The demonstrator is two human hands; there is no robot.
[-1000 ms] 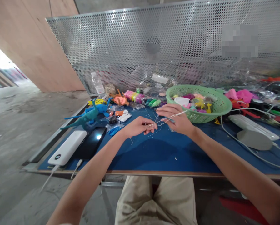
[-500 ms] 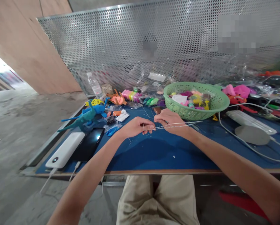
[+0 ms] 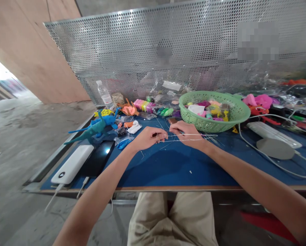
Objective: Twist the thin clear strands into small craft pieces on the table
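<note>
Over the blue tabletop (image 3: pixel 163 171), my left hand (image 3: pixel 148 138) pinches thin white wires (image 3: pixel 191 139) between thumb and fingertips. The wires stretch rightward from it, past my other hand, and end near the green basket. My right hand (image 3: pixel 185 132) is a short gap away, its fingers curled closed. Something small and dark shows within its grip, too hidden to name. Loose thin wire strands lie on the table around both hands. Just behind the right hand is a small brown block (image 3: pixel 172 121).
A green basket (image 3: pixel 211 127) of colourful pieces stands behind my right hand. Blue and teal dinosaur figures (image 3: pixel 93 128), a phone (image 3: pixel 98 160) and a white power bank (image 3: pixel 72 164) lie at left. A cabled grey disc (image 3: pixel 275 148) sits right. Perforated metal (image 3: pixel 132 44) rises behind.
My hands have drawn slightly apart, the left moving a little left. The wires between them now look more spread.
</note>
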